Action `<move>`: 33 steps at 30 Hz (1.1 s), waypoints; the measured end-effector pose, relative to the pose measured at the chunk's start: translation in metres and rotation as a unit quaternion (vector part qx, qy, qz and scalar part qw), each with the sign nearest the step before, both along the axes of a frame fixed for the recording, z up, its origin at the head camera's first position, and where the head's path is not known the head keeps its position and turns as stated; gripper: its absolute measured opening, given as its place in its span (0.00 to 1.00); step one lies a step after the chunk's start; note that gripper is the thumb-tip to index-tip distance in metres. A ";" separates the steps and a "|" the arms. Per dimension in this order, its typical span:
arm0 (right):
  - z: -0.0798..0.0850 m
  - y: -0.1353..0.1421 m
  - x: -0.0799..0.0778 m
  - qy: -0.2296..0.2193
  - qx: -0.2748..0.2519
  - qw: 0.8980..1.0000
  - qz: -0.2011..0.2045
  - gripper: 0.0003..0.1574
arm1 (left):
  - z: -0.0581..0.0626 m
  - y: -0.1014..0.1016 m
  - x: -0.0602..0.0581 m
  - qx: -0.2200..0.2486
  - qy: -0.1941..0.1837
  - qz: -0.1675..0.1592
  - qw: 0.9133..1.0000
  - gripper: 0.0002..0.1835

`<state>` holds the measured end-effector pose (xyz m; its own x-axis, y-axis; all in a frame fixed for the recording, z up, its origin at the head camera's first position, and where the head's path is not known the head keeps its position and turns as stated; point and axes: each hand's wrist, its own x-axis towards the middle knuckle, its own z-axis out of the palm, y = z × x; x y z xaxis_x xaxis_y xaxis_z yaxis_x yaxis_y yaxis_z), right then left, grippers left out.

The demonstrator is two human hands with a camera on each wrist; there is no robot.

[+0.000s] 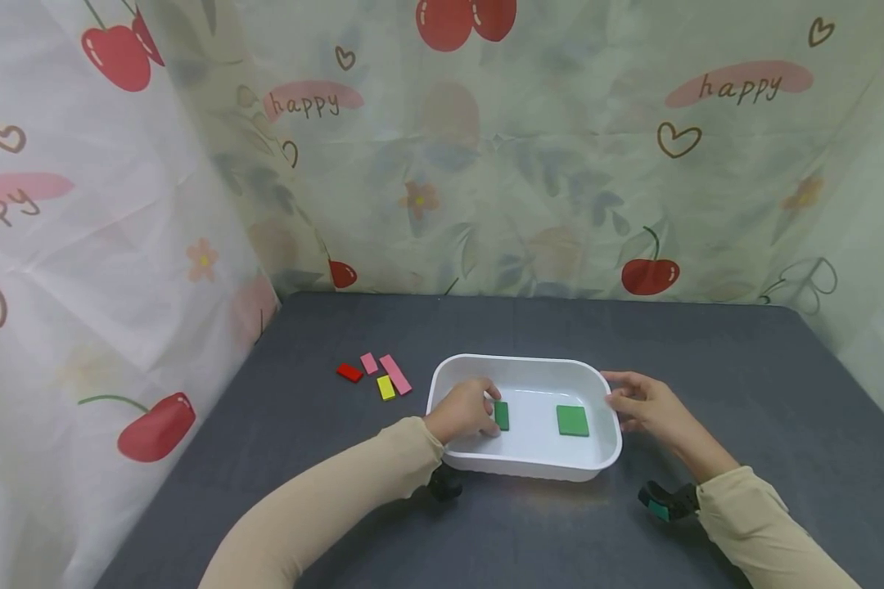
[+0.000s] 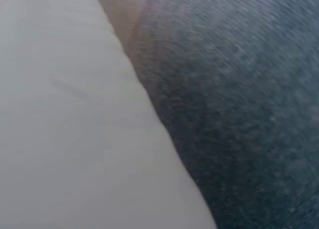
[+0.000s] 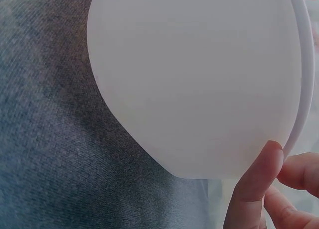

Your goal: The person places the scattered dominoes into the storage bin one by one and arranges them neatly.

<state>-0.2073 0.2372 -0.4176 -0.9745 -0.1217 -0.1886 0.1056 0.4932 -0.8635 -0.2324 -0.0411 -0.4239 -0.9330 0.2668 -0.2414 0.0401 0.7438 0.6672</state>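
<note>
A white rectangular tray [image 1: 530, 470] stands on the dark table with a flat green square piece [image 1: 573, 420] lying in its right half. My left hand [image 1: 462, 409] reaches over the tray's left end and pinches a narrow green rectangular piece [image 1: 502, 415] between thumb and fingers, close over the tray floor. At the right end, my right hand [image 1: 644, 406] grips the tray's rim. In the right wrist view the thumb [image 3: 256, 174] lies against the tray's outer wall [image 3: 199, 89], with other fingers at the rim. The left wrist view shows only sleeve and blurred dark cloth.
Left of the tray lie a red piece [image 1: 349, 373], a small pink piece [image 1: 369, 363], a long pink piece [image 1: 396, 375] and a yellow piece [image 1: 386, 388]. A printed curtain [image 1: 486, 204] hangs behind the table [image 1: 383, 319] and along its sides.
</note>
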 end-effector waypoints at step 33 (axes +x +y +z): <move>-0.001 0.001 -0.001 -0.006 -0.005 1.000 -0.002 0.36 | 0.010 -0.001 0.004 0.080 -0.118 0.024 0.990 0.22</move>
